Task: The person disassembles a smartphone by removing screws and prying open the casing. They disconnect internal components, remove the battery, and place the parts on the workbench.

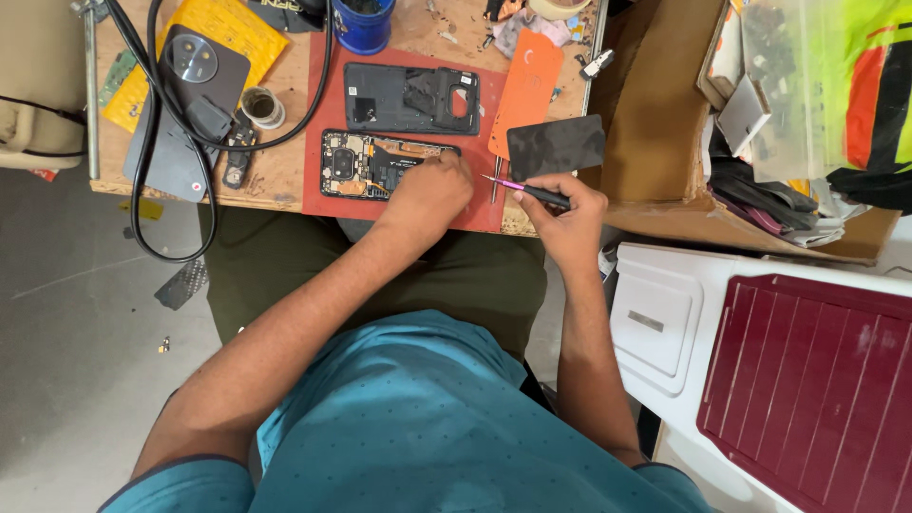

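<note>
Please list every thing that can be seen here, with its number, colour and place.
opened phone: 1, black and copper inside, red mat, under left hand
back frame: 1, black, mat, behind the opened phone
red mat: 1, red, desk
orange cover: 1, orange, mat's right edge
dark panel: 1, black, desk's right edge
grey phone: 1, grey, desk's left
blue cup: 1, blue, desk's back
tool: 1, black with pink tip, right hand
left hand: 1, on the opened phone
right hand: 1, holds the tool

left hand [429, 193] resting on the opened phone [388, 164] on the red mat [475, 214], right hand [562, 211] pinching a pink-tipped screwdriver [530, 190] just beside it
</note>
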